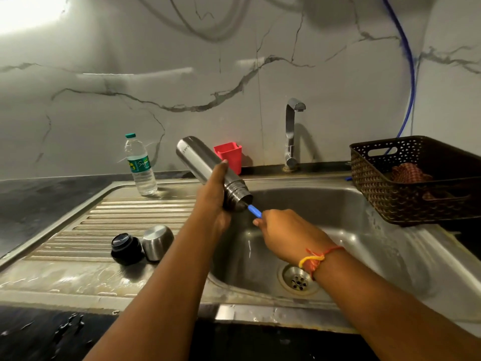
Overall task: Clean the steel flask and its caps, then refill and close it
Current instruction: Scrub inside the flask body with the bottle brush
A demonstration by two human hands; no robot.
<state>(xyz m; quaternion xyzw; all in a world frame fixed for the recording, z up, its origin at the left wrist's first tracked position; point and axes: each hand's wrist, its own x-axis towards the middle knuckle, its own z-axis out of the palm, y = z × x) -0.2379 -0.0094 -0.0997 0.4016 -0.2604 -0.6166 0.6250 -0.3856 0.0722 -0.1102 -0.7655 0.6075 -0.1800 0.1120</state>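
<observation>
Holding cylindrical brushed-steel flask (205,165) tilted over the stainless sink basin (338,217), threaded mouth pointing down-right.
Gripping its smooth body by the ribbed neck with left hand (216,201), fingers curled round; pinching thin blue plastic handle (254,211) with right hand (283,230), far end sitting inside the flask mouth. Keeping round black plastic inner cap (126,247) and domed steel outer cap (157,242) side by side on wet ridged steel drainboard (117,214). Noting clear plastic water bottle (140,165) upright at its back edge.

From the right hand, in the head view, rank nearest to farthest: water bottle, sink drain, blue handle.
1. Blue handle, held in the right hand.
2. Sink drain, just below it.
3. Water bottle, back left on the drainboard.
</observation>
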